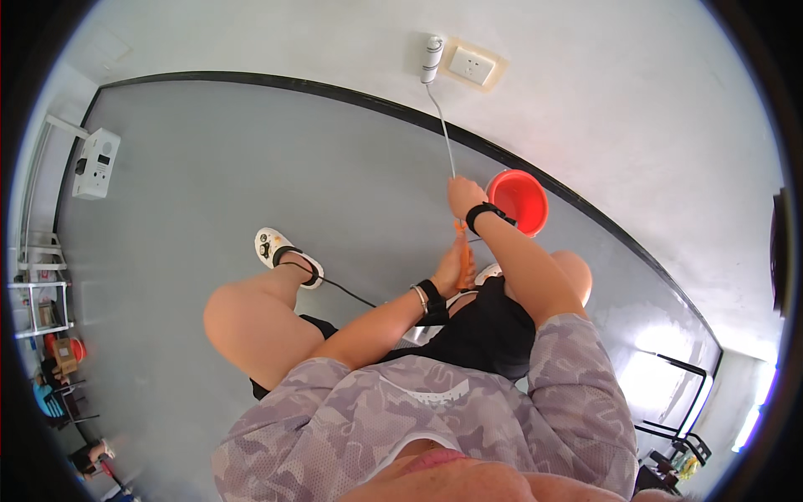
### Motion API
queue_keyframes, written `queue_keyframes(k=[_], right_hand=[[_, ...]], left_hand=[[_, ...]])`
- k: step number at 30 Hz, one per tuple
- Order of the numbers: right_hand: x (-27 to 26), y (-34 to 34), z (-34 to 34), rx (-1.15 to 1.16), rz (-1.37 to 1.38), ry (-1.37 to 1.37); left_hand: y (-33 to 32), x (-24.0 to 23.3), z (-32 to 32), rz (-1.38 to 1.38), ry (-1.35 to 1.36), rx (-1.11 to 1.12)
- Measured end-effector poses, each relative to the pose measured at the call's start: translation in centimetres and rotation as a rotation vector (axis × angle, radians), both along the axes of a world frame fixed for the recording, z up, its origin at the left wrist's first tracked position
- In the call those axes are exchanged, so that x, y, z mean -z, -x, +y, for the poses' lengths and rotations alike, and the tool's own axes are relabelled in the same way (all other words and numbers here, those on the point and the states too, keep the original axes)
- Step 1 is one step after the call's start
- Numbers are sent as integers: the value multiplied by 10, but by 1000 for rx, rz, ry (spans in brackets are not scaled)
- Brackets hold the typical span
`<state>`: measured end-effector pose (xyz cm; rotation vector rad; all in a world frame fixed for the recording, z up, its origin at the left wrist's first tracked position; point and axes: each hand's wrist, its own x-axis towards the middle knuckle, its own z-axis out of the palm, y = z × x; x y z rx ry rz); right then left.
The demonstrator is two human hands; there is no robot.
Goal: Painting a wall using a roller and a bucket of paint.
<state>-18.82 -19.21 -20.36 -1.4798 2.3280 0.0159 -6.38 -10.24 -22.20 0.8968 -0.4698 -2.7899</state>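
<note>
A paint roller's handle is orange plastic point(464, 267), and my left hand point(450, 267) is closed around it. Further up, my right hand point(467, 197) grips the thin metal rod point(444, 122) of the same roller. The white roller sleeve point(432, 59), marked with dark stripes, is at the pale wall point(282, 37), just left of a white wall socket point(472, 65). Beige tape-like edging point(499, 70) surrounds the socket. Right beside my right wrist, a red bucket point(517, 201) stands on the floor; its inside looks red, and my forearm hides part of its rim.
Black skirting point(301, 85) runs along the wall above a grey floor point(188, 163). A dark cord point(348, 293) stretches from my left ankle across the floor. At far left are a white box-shaped device point(97, 164), a metal rack point(41, 307) and a seated person point(50, 398). A black frame point(693, 395) stands at right.
</note>
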Motion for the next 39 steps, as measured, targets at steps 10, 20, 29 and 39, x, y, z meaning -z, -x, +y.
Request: queue_keyframes(k=[10,20,29,39], right_hand=[[-37,-31,-20,71,-48,183],[15,3,-5,-168,62,-95],[-28,-21,-20,-48,39,296],[11,-4,-21,-85,58,-17]], left_hand=[[-10,-23,-20,-26,157,-129],[5,-6,-6,-78,-1,-96],[-2,-24,-16,7,129,-221],[8,-8,-16,-103,109,-160]])
